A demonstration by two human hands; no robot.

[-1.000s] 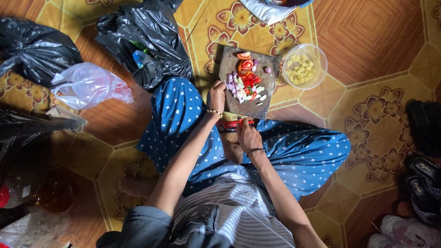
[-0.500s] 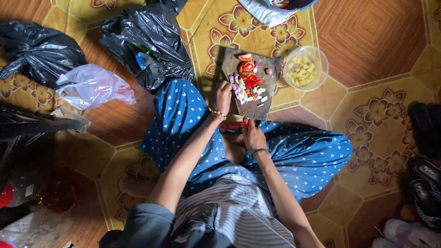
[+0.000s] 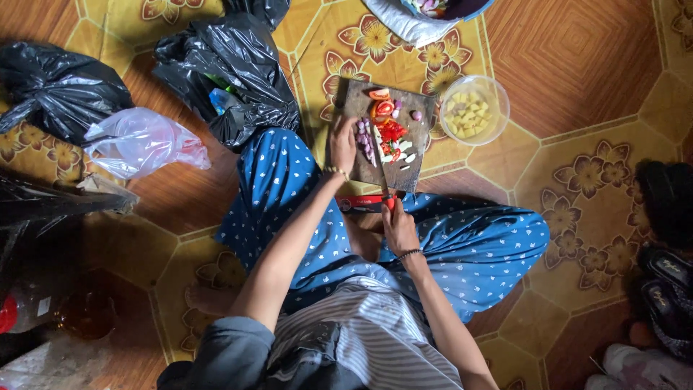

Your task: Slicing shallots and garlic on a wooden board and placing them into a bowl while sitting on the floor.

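Shallots (image 3: 363, 137) lie at the board's (image 3: 419, 177) nine o'clock under the left hand's (image 3: 342, 144) flat, open fingers; right hand (image 3: 398, 225) grips the knife (image 3: 380, 160). Tomato (image 3: 386, 123) and garlic (image 3: 406, 157) look sliced already; whole shallots remain.

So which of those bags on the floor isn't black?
The clear plastic bag, lying at the left between two black bags. It is see-through with a pinkish tint, while the others are opaque black.
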